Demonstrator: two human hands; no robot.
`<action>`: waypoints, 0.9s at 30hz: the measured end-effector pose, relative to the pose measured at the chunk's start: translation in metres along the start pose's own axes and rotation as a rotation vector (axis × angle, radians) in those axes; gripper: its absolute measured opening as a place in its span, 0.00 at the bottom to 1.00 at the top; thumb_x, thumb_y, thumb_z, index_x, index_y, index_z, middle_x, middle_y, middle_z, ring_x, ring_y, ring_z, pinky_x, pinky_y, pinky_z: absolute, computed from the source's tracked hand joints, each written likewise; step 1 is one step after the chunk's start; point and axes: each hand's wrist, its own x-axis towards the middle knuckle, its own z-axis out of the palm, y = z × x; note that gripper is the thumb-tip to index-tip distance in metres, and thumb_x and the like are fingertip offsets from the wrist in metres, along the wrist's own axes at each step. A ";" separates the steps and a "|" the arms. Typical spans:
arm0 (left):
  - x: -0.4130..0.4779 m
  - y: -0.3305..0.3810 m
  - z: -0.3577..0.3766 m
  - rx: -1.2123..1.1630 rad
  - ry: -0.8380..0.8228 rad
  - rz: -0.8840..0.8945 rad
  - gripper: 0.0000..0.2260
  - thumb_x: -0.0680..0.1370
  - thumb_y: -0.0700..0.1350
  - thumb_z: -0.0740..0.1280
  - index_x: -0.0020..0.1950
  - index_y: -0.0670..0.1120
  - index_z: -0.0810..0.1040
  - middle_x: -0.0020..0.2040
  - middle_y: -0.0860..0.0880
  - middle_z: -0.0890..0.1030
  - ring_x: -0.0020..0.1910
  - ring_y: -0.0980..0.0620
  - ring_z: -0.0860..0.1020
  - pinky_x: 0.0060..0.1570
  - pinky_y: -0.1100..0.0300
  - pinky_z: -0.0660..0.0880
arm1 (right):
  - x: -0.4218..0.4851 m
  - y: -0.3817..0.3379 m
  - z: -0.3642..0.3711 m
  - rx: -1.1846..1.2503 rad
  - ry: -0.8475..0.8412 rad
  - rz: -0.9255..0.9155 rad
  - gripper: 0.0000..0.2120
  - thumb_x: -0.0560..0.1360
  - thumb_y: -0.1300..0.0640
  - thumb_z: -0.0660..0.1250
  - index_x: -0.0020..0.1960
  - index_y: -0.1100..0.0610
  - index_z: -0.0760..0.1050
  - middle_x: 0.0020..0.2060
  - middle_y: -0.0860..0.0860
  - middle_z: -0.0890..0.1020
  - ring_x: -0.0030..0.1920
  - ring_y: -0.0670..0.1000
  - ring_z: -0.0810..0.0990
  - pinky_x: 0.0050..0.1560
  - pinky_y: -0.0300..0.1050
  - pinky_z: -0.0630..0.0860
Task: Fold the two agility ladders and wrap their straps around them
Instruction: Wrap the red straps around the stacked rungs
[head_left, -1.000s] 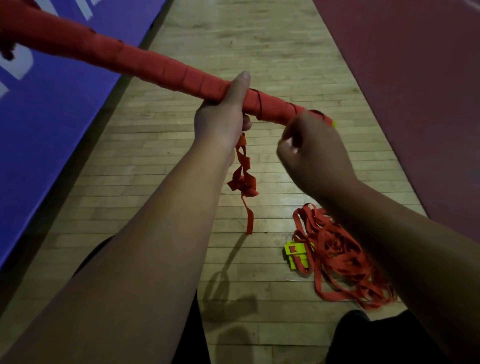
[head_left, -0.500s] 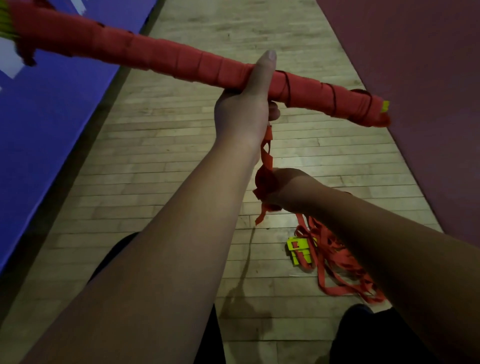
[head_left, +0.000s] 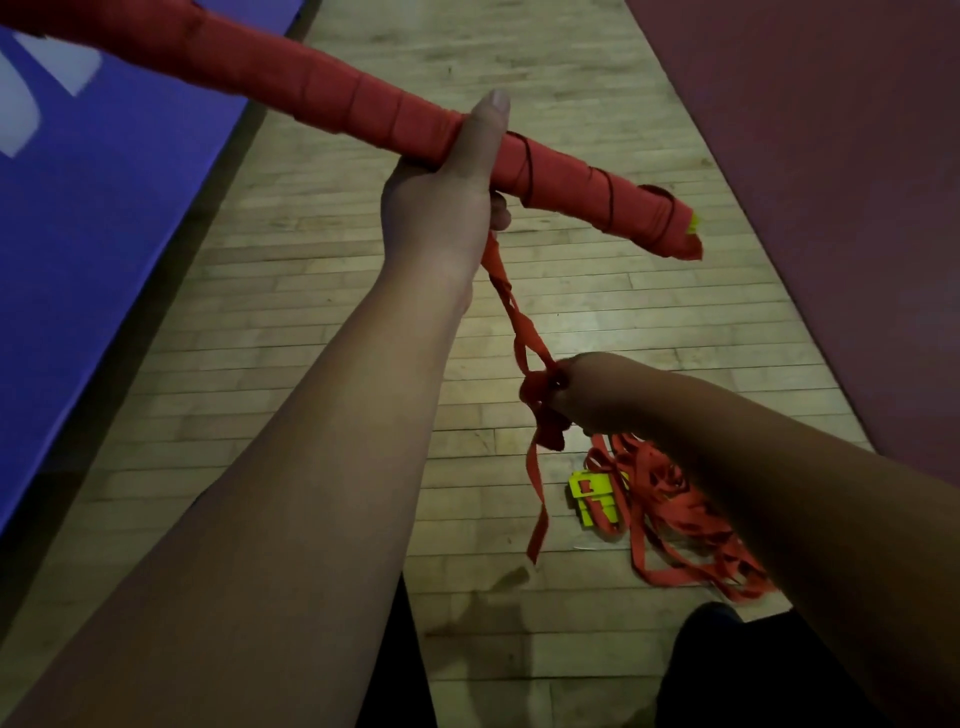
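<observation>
A folded agility ladder bundle (head_left: 322, 98), wrapped in red strap, runs from the upper left down to the right. My left hand (head_left: 447, 187) grips it near its right third, thumb lying up over it. A twisted red strap tail (head_left: 514, 312) hangs from under that hand. My right hand (head_left: 587, 395) pinches the tail lower down, pulling it taut, and the loose end (head_left: 537, 499) dangles below. A second ladder (head_left: 670, 504) lies on the floor as a loose heap of red straps with yellow rungs (head_left: 592, 499).
Wooden gym floor (head_left: 322, 312) runs ahead between a blue mat (head_left: 104, 218) on the left and a dark red mat (head_left: 841, 171) on the right. My dark-clothed legs (head_left: 727, 670) show at the bottom edge.
My right hand left the bundle's right end, dropped down and took hold of the hanging strap tail, then drew it down and right until taut. The bundle's right end tilted lower.
</observation>
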 end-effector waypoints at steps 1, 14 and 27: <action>0.000 0.000 0.000 -0.007 0.000 -0.005 0.21 0.80 0.66 0.73 0.57 0.49 0.84 0.38 0.53 0.83 0.35 0.59 0.82 0.48 0.56 0.80 | -0.002 0.000 -0.002 0.028 0.009 -0.018 0.15 0.88 0.54 0.64 0.73 0.54 0.76 0.51 0.54 0.86 0.46 0.52 0.86 0.40 0.43 0.81; 0.009 0.000 -0.004 -0.023 -0.001 -0.007 0.21 0.80 0.66 0.73 0.56 0.48 0.83 0.36 0.53 0.82 0.35 0.58 0.81 0.56 0.50 0.83 | 0.005 0.010 -0.011 0.154 0.049 0.026 0.14 0.81 0.57 0.75 0.64 0.59 0.78 0.47 0.53 0.85 0.44 0.50 0.86 0.38 0.41 0.81; 0.012 -0.001 -0.009 -0.041 0.017 -0.016 0.21 0.80 0.68 0.72 0.55 0.50 0.83 0.36 0.54 0.81 0.36 0.58 0.81 0.61 0.48 0.82 | -0.005 0.008 -0.019 0.495 -0.017 -0.100 0.16 0.79 0.54 0.77 0.64 0.58 0.78 0.50 0.58 0.87 0.46 0.55 0.90 0.47 0.50 0.86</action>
